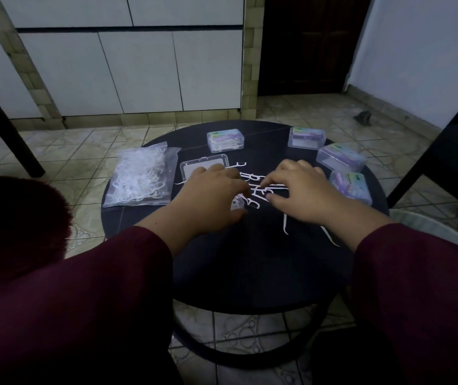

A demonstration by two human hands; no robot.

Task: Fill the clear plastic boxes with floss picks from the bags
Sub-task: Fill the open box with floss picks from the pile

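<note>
Near counter [250,273] left edge: bag of floss picks [140,177]. Mid-counter: left hand [211,194] and right hand [302,190], fingers curled, pinching loose floss picks [252,187], hiding open box [204,166]. Along right edge: closed boxes [341,158], labels unreadable.

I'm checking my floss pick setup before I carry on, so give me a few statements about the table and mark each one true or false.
1. The bag of picks lies at the left of the table. True.
2. Loose picks lie on the table between the left hand and right hand. True.
3. The table is square and white. False: it is round and dark.
4. Three closed boxes sit along the right edge, such as this box. True.
5. Both hands are raised far above the table. False: both are down among the picks.
</note>
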